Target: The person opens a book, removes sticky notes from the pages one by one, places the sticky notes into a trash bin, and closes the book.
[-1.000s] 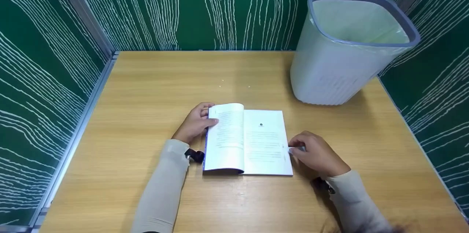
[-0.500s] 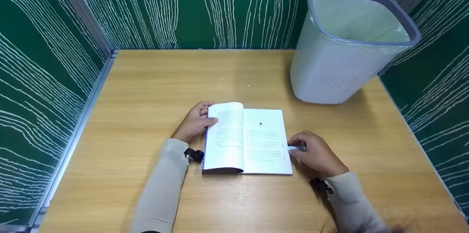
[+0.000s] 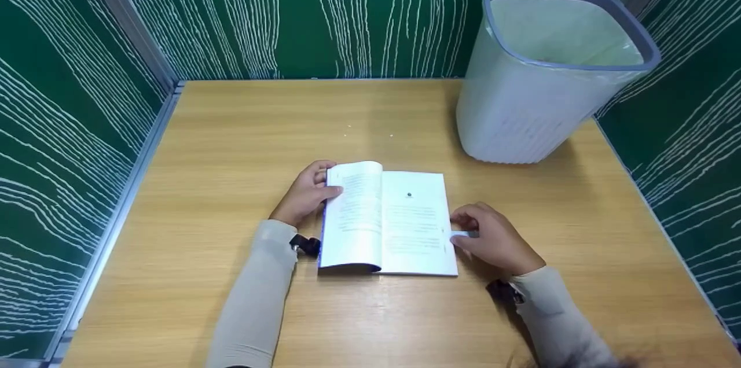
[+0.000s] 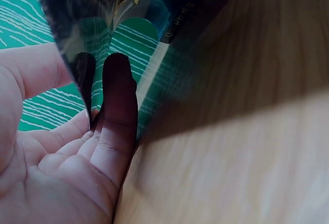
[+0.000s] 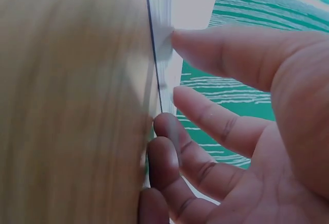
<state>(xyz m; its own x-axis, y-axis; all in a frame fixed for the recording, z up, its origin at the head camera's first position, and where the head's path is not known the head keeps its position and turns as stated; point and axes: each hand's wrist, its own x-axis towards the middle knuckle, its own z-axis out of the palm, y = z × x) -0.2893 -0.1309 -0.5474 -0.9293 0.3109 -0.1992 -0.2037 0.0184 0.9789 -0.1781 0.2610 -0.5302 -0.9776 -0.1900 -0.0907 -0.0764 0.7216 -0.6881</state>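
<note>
An open book (image 3: 414,246) lies on the wooden table, its left pages curving up and its right pages flat. My left hand (image 3: 304,194) grips the left edge, thumb on the page and fingers behind the dark glossy cover (image 4: 175,8). At the right edge, my right hand (image 3: 492,235) pinches the book's side with curled fingers. A short pale strip (image 3: 465,234) shows there between thumb and fingers; what it is I cannot tell. In the right wrist view, the thumb meets the edges of the pages (image 5: 167,8), and the lower fingertips reach its underside.
A pale waste bin (image 3: 521,107) with a grey rim and a thin liner stands at the table's back right. Tiny white specks (image 3: 391,136) dot the wooden table (image 3: 260,125) behind the book. Green panels (image 3: 301,21) with white lines enclose the back and sides.
My right hand's fingers have shifted very slightly at the book's right edge, and the pale strip between them shows a little differently. My left hand keeps its grip; the book stays open.
</note>
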